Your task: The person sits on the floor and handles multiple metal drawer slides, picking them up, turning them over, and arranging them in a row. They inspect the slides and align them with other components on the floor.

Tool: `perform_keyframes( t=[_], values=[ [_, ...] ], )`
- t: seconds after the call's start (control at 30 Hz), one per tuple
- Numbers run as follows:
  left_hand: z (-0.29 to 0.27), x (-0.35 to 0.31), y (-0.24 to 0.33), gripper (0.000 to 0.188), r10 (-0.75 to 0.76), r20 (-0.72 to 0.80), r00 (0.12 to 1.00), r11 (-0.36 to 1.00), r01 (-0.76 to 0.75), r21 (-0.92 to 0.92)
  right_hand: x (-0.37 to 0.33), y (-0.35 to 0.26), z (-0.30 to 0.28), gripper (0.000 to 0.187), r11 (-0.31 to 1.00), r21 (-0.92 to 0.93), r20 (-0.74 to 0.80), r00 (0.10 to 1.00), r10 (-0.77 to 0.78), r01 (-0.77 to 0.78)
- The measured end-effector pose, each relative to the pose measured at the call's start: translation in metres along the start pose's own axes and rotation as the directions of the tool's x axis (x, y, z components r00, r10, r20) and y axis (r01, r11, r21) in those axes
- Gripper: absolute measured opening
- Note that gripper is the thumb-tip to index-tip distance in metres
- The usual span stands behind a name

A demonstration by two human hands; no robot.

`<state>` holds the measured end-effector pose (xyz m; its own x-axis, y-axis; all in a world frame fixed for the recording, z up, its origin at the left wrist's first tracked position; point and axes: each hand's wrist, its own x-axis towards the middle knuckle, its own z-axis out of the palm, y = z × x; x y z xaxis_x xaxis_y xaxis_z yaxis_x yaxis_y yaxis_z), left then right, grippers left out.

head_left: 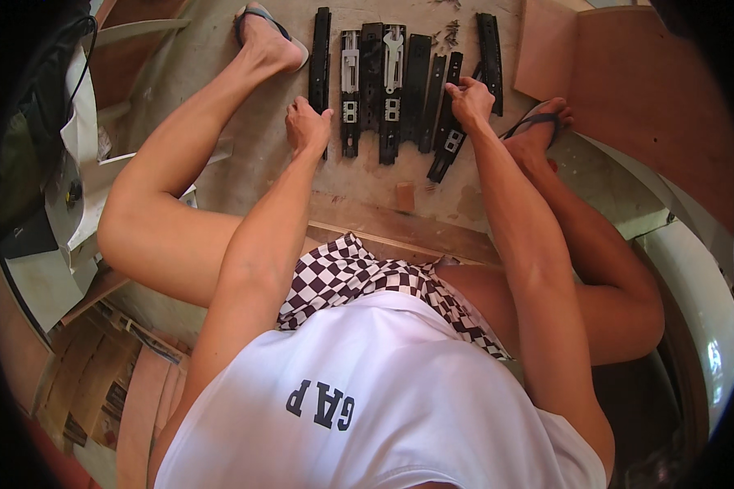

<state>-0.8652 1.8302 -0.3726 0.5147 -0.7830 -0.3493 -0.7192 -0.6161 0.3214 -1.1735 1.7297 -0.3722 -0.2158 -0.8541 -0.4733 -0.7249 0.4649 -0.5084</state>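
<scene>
Several black metal drawer slides lie side by side on the floor in front of me. My left hand [307, 126] is closed, fingers curled, at the lower part of the leftmost drawer slide [320, 57]. My right hand [470, 103] pinches the upper part of a tilted drawer slide [447, 145] with a pale slotted fitting on it. Its fingers partly cover this slide and the ones behind. Between my hands are a drawer slide with a silvery fitting [350, 73] and another carrying a wrench-shaped pale part [393, 61]. A plain dark rail [417, 90] lies next to them.
Small screws [452, 34] are scattered beyond the slides. A little reddish-brown block [404, 196] sits nearer me, by a wooden edge [383, 236]. Brown wooden panels [644, 98] stand at the right. Pale boards and wood pieces [151, 391] are at the left.
</scene>
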Motion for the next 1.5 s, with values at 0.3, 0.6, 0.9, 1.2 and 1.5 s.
perform_keyframes(
  t=[0.3, 0.6, 0.9, 1.2, 1.5],
  values=[
    [0.024, -0.018, 0.013, 0.039, 0.124, 0.025, 0.992, 0.983, -0.119, -0.137, -0.006, -0.006, -0.01, 0.035, 0.983, -0.175, -0.001, 0.998, -0.055, 0.054],
    [0.024, -0.003, 0.016, 0.025, 0.088, 0.178, 0.98, 0.992, -0.069, -0.108, -0.042, -0.006, 0.001, 0.026, 0.997, 0.058, -0.135, 0.99, -0.034, 0.042],
    [0.003, -0.001, 0.027, 0.023, 0.018, 0.192, 0.981, 1.0, -0.014, -0.026, -0.07, 0.012, 0.026, 0.022, 0.987, 0.018, -0.024, 0.987, -0.161, 0.161],
    [0.007, -0.005, 0.026, 0.029, 0.067, 0.175, 0.982, 0.996, -0.056, -0.071, -0.106, -0.039, 0.062, 0.041, 0.992, -0.128, -0.055, 0.998, 0.008, -0.015],
    [0.027, -0.014, 0.062, 0.052, 0.329, 0.079, 0.941, 0.936, -0.315, -0.155, -0.114, -0.033, 0.064, 0.037, 0.996, -0.026, -0.101, 0.991, -0.087, 0.085]
  ],
)
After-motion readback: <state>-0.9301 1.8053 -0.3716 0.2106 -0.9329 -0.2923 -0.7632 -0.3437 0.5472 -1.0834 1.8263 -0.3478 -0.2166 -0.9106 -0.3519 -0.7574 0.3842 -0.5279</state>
